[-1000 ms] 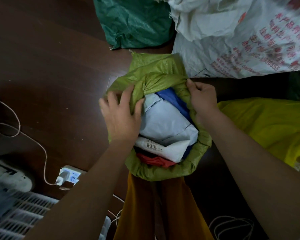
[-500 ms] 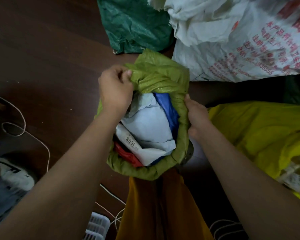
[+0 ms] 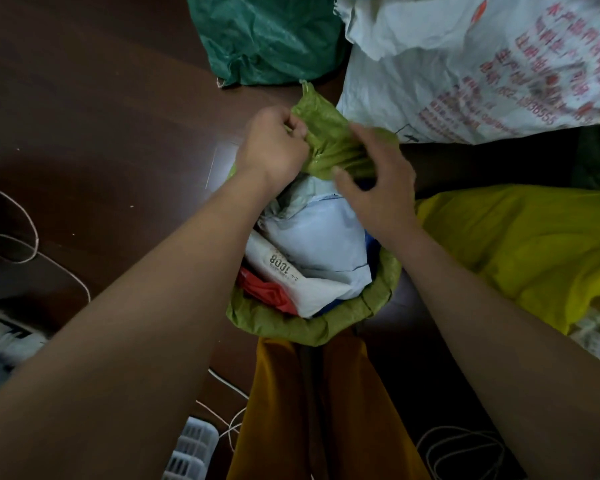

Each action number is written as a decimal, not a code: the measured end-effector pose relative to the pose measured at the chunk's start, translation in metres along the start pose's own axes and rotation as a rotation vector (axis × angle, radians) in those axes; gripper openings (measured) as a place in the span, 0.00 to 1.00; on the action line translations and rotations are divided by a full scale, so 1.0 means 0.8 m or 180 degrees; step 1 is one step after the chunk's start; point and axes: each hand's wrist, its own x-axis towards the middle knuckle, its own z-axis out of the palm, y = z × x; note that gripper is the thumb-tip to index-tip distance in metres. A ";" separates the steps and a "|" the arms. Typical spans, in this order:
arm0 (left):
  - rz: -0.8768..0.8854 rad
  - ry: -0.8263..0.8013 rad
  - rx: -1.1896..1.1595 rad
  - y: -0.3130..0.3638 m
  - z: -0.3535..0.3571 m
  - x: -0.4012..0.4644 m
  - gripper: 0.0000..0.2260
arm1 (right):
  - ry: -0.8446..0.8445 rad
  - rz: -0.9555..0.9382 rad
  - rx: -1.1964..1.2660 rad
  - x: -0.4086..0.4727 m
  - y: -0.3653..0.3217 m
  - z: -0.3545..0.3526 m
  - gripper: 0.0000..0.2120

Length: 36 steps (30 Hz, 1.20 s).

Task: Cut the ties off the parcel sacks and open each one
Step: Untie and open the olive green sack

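An olive-green woven sack (image 3: 291,323) stands open in the middle, its rim rolled down. Inside lie white and pale-blue parcels (image 3: 323,251), one printed "1008", plus a red packet (image 3: 271,292). My left hand (image 3: 274,147) grips the bunched far flap of the sack in a fist. My right hand (image 3: 378,188) is at the same flap from the right, fingers curled against the green fabric and thumb stretched left over the parcels. No tie or cutting tool is visible.
A dark green sack (image 3: 267,39) and a white sack with red print (image 3: 482,64) lie at the back. A yellow sack (image 3: 520,244) sits to the right, an orange one (image 3: 312,410) below. Loose string (image 3: 18,237), a white crate (image 3: 191,452) and a shoe (image 3: 11,337) lie on the dark wooden floor.
Both hands have moved up from the sack's side rims to its far flap, and the right hand crossed inward over the parcels. The flap is now bunched between them.
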 end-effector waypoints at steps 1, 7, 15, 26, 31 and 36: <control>-0.0024 -0.0029 -0.0010 0.002 0.000 -0.001 0.09 | -0.0232 -0.0006 -0.0289 0.003 -0.003 0.003 0.23; 0.0449 0.0484 0.0104 -0.005 0.002 -0.024 0.04 | -0.0368 0.0133 -0.0735 0.022 -0.006 0.007 0.08; 0.1237 0.0773 0.1291 -0.079 0.009 -0.092 0.17 | -0.0303 0.1037 -0.0231 0.023 0.012 -0.015 0.21; 0.0062 0.0372 -0.0749 -0.029 -0.004 -0.044 0.14 | -0.0533 0.1691 0.0916 0.006 0.013 -0.032 0.10; -0.0433 -0.0033 -0.0883 -0.025 0.004 -0.026 0.10 | -0.0165 0.0675 -0.0201 0.002 0.016 -0.032 0.20; -0.0461 -0.0178 -0.0814 -0.027 0.013 -0.026 0.10 | -0.0436 -0.0708 -0.0137 0.002 0.000 -0.020 0.25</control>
